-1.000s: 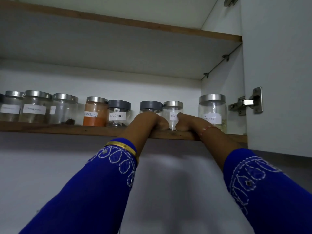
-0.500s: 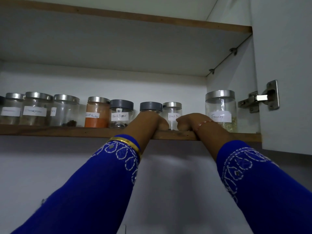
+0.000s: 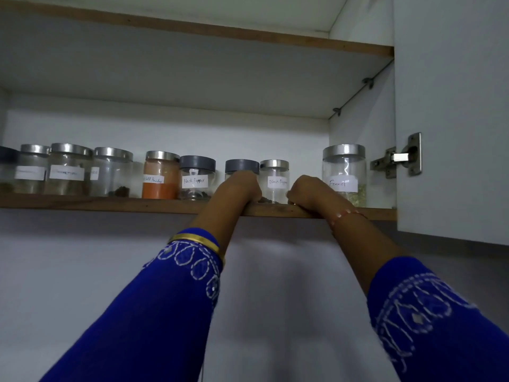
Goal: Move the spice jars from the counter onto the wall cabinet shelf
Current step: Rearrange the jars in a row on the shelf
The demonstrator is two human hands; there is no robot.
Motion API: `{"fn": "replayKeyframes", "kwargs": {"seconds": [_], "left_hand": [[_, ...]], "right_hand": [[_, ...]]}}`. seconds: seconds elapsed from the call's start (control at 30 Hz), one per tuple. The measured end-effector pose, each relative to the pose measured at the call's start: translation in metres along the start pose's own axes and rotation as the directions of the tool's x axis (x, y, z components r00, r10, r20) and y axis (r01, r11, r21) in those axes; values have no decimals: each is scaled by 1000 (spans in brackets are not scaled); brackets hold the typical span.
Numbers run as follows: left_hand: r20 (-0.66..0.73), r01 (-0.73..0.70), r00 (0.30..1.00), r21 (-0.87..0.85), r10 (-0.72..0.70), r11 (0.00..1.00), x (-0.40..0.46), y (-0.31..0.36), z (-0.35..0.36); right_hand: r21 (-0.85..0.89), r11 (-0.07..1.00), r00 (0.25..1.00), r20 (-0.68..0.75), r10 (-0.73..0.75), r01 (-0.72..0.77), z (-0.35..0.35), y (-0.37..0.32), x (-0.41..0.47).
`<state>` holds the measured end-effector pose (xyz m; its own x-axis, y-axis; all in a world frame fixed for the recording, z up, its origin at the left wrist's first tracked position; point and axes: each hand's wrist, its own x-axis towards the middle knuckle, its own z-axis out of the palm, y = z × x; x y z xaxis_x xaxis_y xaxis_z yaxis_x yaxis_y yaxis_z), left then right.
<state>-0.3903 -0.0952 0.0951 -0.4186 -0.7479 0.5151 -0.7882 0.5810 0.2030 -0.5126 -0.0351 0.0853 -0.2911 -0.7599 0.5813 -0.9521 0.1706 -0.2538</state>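
**Glass spice jars lined up on the wooden shelf, both hands at its front edge**

Glass jars stood in a row along the brown wooden cabinet shelf (image 3: 96,203), and both hands reached up to that shelf's front edge. Taking the small silver-lidded clear jar labelled "Black Pepper" (image 3: 274,181) as the landmark: the left hand (image 3: 239,186) lay just left of it, fingers curled over the shelf edge, and hid most of a grey-lidded jar (image 3: 241,166) behind it. The right hand (image 3: 308,190) lay just right of the landmark, also bent over the edge. Whether either hand actually touched or gripped the landmark jar could not be told; both sat close against its base, their fingertips hidden.

Further right of the landmark stood a taller silver-lidded clear jar labelled "Fennel" (image 3: 344,175), with pale seeds at its bottom, next to the right hand. Left of the landmark, beyond the left hand, came a second grey-lidded jar labelled "Black Pepper" (image 3: 196,178), then a silver-lidded jar of orange powder (image 3: 160,175), then three more silver-lidded clear jars (image 3: 67,169) with white labels too blurred to read.

Far right of the landmark, a white cabinet door (image 3: 451,119) hung open on a metal hinge (image 3: 399,158). Both forearms wore blue sleeves with white embroidery (image 3: 176,293), a gold bangle (image 3: 195,239) at the left cuff.
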Motion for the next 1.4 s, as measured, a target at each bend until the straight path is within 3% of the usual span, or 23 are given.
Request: {"fn": "replayKeyframes", "kwargs": {"seconds": [0.1, 0.23, 0.43, 0.63, 0.83, 0.97, 1.03, 1.1, 1.4], "left_hand": [[-31, 17, 999, -69, -19, 997, -7, -3, 0], [-122, -48, 992, -169, 27, 984, -20, -9, 2], [-364, -140, 898, 293, 246, 946, -63, -6, 20], [-377, -216, 873, 268, 309, 939, -84, -8, 27], [-273, -320, 898, 129, 344, 939, -86, 11, 19], [-4, -260, 965, -121, 261, 958, -79, 44, 8], [131, -207, 963, -200, 236, 958, -71, 51, 1], [215, -171, 953, -196, 213, 966, -64, 55, -4], [297, -79, 945, -195, 135, 978, -48, 57, -12]], "right_hand": [[-4, 1000, 995, -101, -15, 15, 1, 9, -26], [-227, 966, 941, -284, -184, 121, 9, 16, -56], [-203, 957, 882, -384, -274, 209, 13, 23, -73], [30, 966, 919, -318, -235, 257, -3, 37, -90], [66, 992, 945, -318, -80, 106, -30, 65, -86], [200, 979, 962, -273, 24, 33, -42, 68, -77], [284, 959, 957, -277, 87, -4, -45, 68, -71], [332, 941, 949, -269, 163, -68, -47, 67, -65], [325, 917, 934, -192, 302, -230, -41, 57, -37]]}}
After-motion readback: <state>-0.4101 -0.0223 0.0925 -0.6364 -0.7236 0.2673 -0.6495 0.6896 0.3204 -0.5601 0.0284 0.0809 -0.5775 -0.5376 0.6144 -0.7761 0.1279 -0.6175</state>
